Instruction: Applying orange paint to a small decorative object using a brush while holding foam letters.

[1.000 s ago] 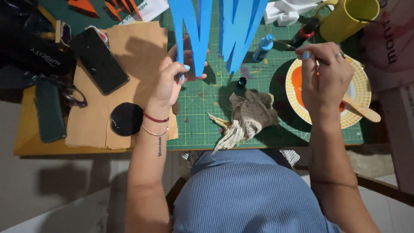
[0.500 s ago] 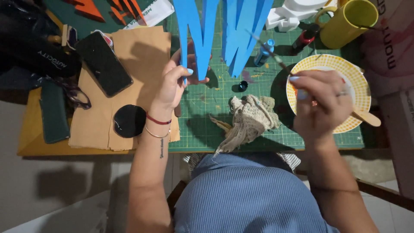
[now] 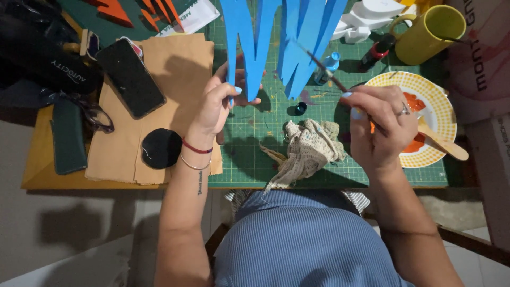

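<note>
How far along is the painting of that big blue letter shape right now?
Done: the visible faces of the blue letter shape are evenly blue, and the plate holds orange paint. In hand: the left hand steadies the shape at its lower tip while the right hand points a thin brush at it. Left: no orange shows on the shape yet.

Open strip of green cutting mat [image 3: 249, 159] between left hand [image 3: 220, 103] and crumpled cloth [image 3: 308, 149]; passage free there. Tall blue shape [image 3: 276, 37] blocks the centre rear of the mat. Right of it, crowded: small blue bottle [image 3: 330, 62], dark bottle with red band [image 3: 376, 53], yellow mug [image 3: 427, 33], yellow-rimmed plate [image 3: 438, 106] carrying a wooden stick [image 3: 443, 143]. Left side taken by brown paper [image 3: 175, 69], phone [image 3: 130, 77], black round lid [image 3: 161, 148]. Bare paper between phone and left hand.
</note>
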